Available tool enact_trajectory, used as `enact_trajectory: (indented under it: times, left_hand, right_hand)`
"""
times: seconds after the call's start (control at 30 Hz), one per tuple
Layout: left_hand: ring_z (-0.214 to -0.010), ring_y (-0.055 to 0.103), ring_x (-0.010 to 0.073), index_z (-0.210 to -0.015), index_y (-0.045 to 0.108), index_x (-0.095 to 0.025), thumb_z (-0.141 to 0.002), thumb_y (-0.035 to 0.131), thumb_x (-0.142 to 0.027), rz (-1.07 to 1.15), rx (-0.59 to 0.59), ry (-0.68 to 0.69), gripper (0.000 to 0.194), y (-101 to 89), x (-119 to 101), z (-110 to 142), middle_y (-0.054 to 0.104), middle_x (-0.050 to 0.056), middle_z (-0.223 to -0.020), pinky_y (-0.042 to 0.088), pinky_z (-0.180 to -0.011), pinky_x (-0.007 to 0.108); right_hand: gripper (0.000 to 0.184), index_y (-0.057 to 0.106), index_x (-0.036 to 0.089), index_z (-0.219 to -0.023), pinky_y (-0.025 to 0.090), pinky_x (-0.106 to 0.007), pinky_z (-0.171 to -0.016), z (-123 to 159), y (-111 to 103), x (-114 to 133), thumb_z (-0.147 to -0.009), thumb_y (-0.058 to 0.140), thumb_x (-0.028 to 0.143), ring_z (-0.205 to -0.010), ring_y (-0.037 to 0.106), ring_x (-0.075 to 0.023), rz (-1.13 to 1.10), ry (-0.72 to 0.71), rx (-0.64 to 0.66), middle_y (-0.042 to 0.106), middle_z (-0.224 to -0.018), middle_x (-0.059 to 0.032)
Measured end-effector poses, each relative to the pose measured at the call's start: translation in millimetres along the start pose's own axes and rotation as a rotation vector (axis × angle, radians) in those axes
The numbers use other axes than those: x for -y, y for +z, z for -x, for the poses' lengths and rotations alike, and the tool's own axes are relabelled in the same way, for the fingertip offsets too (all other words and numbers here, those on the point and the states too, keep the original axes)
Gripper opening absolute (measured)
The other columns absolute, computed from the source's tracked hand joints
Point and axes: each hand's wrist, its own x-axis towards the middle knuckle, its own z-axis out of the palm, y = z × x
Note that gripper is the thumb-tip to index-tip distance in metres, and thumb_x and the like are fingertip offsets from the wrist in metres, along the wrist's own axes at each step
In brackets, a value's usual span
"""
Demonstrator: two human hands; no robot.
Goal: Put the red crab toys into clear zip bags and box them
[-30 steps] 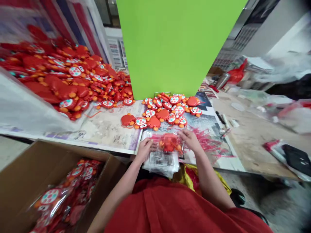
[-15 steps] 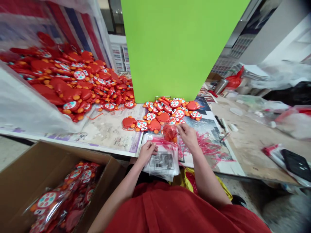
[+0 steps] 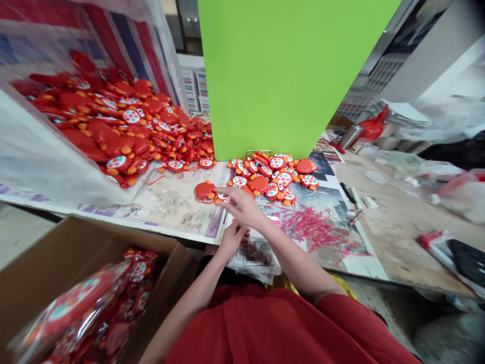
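My right hand [image 3: 240, 204] reaches across to the left, fingers stretched out over a loose red crab-shaped toy [image 3: 223, 197] at the near edge of a small cluster of the same toys [image 3: 273, 176]. It holds nothing. My left hand [image 3: 233, 236] rests with curled fingers on the top edge of a stack of clear plastic bags [image 3: 259, 255] at the table's front edge. A cardboard box [image 3: 49, 247] at lower left holds several bagged toys; one bagged toy [image 3: 68, 307] there is blurred.
A big heap of red toys [image 3: 113, 126] fills the table's left, partly on white plastic sheet [image 3: 38, 162]. A green panel [image 3: 280, 76] stands behind the cluster. Pink ties [image 3: 314, 230] lie scattered to the right. Further right lie pens, bags and a dark pouch [image 3: 466, 260].
The bagged toy held between both hands has left them; a blurred bagged toy now shows in the box. My right hand swung left onto the loose toys. My left hand stayed on the bags.
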Motion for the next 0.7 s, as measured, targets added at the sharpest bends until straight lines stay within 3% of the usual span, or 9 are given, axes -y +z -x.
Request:
enact_trajectory:
  times: [0.07, 0.13, 0.23, 0.37, 0.5, 0.6, 0.7]
  left_hand:
    - [-0.07, 0.067, 0.0166, -0.088, 0.057, -0.018, -0.086, 0.056, -0.043, -0.098, 0.04, 0.036, 0.025, 0.5, -1, 3, 0.068, 0.003, -0.081, 0.056, -0.063, 0.03]
    - [-0.071, 0.066, 0.0155, -0.095, 0.058, -0.019, -0.089, 0.053, -0.034, -0.335, 0.072, 0.132, 0.017, 2.9, -5, 5, 0.067, 0.003, -0.088, 0.055, -0.07, 0.031]
    - [-0.09, 0.066, 0.0183, -0.106, 0.059, -0.02, -0.09, 0.053, -0.026, -0.766, 0.085, 0.29, 0.017, 12.0, -12, 7, 0.064, 0.006, -0.109, 0.052, -0.084, 0.033]
    - [-0.1, 0.062, 0.0244, -0.111, 0.058, -0.018, -0.093, 0.053, -0.028, -1.193, 0.09, 0.336, 0.021, 30.5, -17, 9, 0.058, 0.011, -0.114, 0.052, -0.08, 0.035]
    - [-0.093, 0.062, 0.0256, -0.111, 0.057, -0.017, -0.095, 0.046, -0.02, -1.388, 0.079, 0.363, 0.019, 41.5, -18, 10, 0.057, 0.013, -0.109, 0.051, -0.07, 0.034]
    - [-0.091, 0.063, 0.0265, -0.11, 0.057, -0.017, -0.094, 0.044, -0.014, -1.413, 0.07, 0.37, 0.02, 41.3, -20, 9, 0.058, 0.013, -0.106, 0.05, -0.067, 0.033]
    - [-0.09, 0.062, 0.0263, -0.109, 0.058, -0.016, -0.095, 0.041, -0.012, -1.405, 0.05, 0.378, 0.022, 36.9, -21, 6, 0.058, 0.013, -0.104, 0.049, -0.068, 0.033]
  right_hand:
    - [0.036, 0.059, 0.014, -0.128, 0.044, -0.036, -0.102, -3, 2, -48, -0.095, 0.052, 0.026, -0.117, 0.057, -0.0233, 0.139, 0.232, -0.006, 0.064, -0.125, -0.0142]
    - [0.04, 0.057, 0.01, -0.131, 0.041, -0.037, -0.104, -1, 6, -91, -0.094, 0.054, 0.025, -0.118, 0.057, -0.0256, 0.278, 0.454, 0.025, 0.062, -0.125, -0.0179]
    - [0.046, 0.054, 0.013, -0.135, 0.038, -0.041, -0.105, 6, 14, -129, -0.095, 0.056, 0.035, -0.121, 0.055, -0.0288, 0.398, 0.643, 0.14, 0.061, -0.127, -0.0186]
    - [0.064, 0.045, 0.019, -0.143, 0.038, -0.041, -0.104, 15, 25, -142, -0.089, 0.064, 0.047, -0.122, 0.054, -0.0305, 0.371, 0.71, 0.167, 0.054, -0.137, -0.0178]
    - [0.089, 0.041, 0.012, -0.143, 0.041, -0.044, -0.101, 23, 29, -146, -0.07, 0.082, 0.042, -0.12, 0.054, -0.0343, 0.303, 0.737, -0.001, 0.054, -0.131, -0.0224]
    - [0.075, 0.048, 0.013, -0.134, 0.045, -0.043, -0.098, 36, 24, -148, -0.07, 0.08, 0.034, -0.111, 0.057, -0.0299, 0.171, 0.692, -0.176, 0.058, -0.124, -0.0183]
    - [0.055, 0.054, 0.015, -0.122, 0.048, -0.042, -0.094, 56, 11, -143, -0.075, 0.071, 0.038, -0.104, 0.06, -0.0261, 0.005, 0.637, -0.359, 0.063, -0.115, -0.0133]
